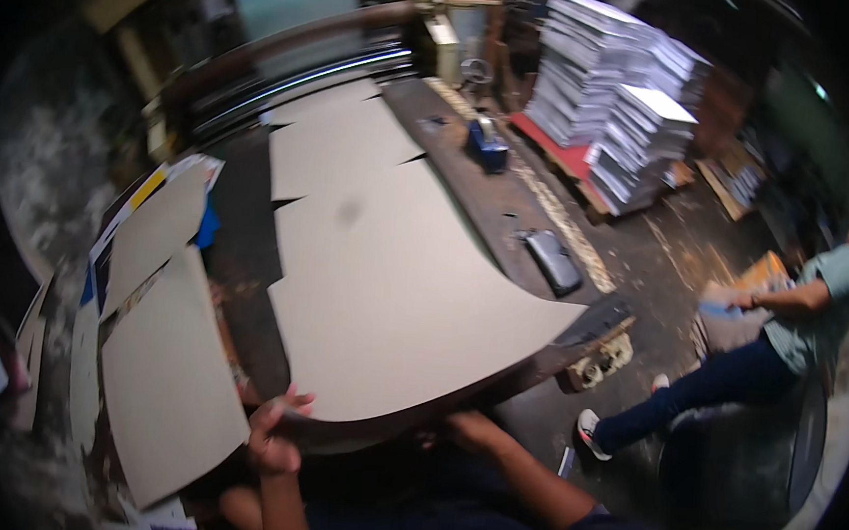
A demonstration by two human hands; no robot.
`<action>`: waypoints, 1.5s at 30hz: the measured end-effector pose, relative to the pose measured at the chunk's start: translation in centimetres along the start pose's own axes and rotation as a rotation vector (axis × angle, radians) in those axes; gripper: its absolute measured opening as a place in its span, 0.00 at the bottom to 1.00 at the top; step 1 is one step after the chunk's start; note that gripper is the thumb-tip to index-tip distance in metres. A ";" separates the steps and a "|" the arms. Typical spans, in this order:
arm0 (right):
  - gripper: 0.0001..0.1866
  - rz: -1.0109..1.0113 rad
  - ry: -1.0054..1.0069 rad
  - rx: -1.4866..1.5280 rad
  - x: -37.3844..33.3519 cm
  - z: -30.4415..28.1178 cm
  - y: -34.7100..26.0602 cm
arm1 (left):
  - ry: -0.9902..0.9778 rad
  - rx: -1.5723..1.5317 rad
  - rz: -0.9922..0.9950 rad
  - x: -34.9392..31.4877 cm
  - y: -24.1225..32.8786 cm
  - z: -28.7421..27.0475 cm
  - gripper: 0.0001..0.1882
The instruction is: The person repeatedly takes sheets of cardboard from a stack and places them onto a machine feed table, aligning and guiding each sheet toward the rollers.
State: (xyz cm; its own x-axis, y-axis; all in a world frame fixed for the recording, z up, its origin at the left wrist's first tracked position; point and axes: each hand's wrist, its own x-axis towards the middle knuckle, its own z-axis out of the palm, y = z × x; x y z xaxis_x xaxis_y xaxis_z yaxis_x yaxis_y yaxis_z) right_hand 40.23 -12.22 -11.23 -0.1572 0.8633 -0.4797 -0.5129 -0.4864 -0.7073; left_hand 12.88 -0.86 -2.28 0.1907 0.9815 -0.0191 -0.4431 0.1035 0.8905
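A large beige cardboard sheet [393, 292] lies on the long dark table, its near edge bowed toward me and its right corner lifted. My left hand [280, 435] is at the near left corner of this sheet, with fingers curled over the edge. Beneath the near edge, toward the right, my right hand [467, 431] reaches in. Its fingers are mostly hidden in shadow, so I cannot tell whether they touch the sheet. Beyond, further beige sheets [340, 141] overlap in a row up to a roller machine [309, 85], with dark notches along their sides.
Left of the table lie more beige sheets [176, 376]. A blue tape dispenser [487, 146] and a black case [553, 261] rest on the table's right side [421, 107]. Tall paper stacks [585, 74] stand behind on a pallet. At right, another person [786, 310] sits holding papers.
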 end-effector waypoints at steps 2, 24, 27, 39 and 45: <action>0.18 -0.107 0.120 0.018 2.0 -1.0 1.9 | -0.095 0.076 0.081 0.0 0.7 0.0 0.19; 0.21 -0.019 0.128 -0.344 -7.9 0.2 6.2 | -0.369 0.208 0.076 -8.2 6.9 1.7 0.11; 0.22 -0.030 0.130 -0.303 -6.8 0.1 5.8 | -0.364 0.245 0.122 -8.2 7.1 2.1 0.14; 0.23 -0.085 0.133 -0.155 -2.8 0.6 4.8 | -0.416 0.226 0.072 -7.1 5.8 0.9 0.11; 0.23 -0.137 0.082 -0.084 -3.4 0.6 2.9 | -0.363 0.280 0.043 -5.5 2.8 -0.2 0.11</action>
State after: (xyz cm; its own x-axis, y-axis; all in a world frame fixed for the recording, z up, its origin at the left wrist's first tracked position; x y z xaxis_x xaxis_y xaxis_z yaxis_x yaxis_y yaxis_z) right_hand 38.80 -16.50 -11.30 -0.0196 0.9100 -0.4141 -0.4524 -0.3775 -0.8080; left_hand 10.42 -5.95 0.19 0.4937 0.8588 0.1367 -0.2130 -0.0331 0.9765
